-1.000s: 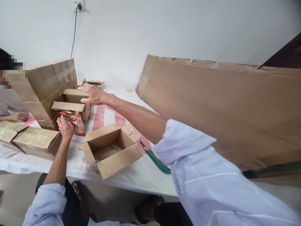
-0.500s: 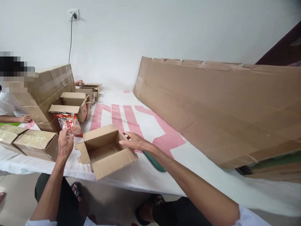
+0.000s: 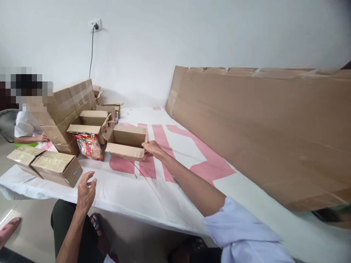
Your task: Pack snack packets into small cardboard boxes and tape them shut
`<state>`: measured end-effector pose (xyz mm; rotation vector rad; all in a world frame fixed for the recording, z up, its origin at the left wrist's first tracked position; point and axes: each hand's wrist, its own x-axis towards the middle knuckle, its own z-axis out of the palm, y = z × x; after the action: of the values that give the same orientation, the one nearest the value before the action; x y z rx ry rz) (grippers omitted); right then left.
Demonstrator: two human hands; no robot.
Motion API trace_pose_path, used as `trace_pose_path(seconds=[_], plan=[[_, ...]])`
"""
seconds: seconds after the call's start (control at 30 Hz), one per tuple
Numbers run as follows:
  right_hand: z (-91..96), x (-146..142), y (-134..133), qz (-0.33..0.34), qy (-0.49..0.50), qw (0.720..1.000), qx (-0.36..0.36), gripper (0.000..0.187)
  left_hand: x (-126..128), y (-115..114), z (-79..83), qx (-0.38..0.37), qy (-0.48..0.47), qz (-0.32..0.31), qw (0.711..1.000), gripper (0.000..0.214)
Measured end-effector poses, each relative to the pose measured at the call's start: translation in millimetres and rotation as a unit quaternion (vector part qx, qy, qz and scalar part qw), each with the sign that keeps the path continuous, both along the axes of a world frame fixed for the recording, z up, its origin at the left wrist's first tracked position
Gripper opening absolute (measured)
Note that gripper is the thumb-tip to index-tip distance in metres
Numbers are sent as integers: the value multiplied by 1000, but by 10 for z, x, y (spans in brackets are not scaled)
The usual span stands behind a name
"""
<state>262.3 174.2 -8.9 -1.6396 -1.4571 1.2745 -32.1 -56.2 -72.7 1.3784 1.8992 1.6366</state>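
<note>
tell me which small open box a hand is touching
The small open box farthest right, with the right hand at its right end; no hand shows on the others.

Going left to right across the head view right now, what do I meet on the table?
Taped boxes → packet → front open box → right hand → cardboard sheet.

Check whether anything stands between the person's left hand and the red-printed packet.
Nothing visible does: only white cloth shows between the left hand and the packet; the taped boxes sit off to the left.
</note>
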Motion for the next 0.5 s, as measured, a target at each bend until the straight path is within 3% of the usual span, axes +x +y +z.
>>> trace_pose_path(seconds=[0.17, 0.33, 0.5], plan=[[-119, -116, 46, -5, 49, 998, 25, 15, -29, -23, -92, -23, 37, 0, 999, 36], [-219, -20, 62, -1, 100, 990, 95, 29, -30, 1, -86, -31, 68, -10, 997, 37], [-425, 257, -88, 2, 118, 985, 123, 61, 0, -36, 25, -6, 142, -3, 990, 33]])
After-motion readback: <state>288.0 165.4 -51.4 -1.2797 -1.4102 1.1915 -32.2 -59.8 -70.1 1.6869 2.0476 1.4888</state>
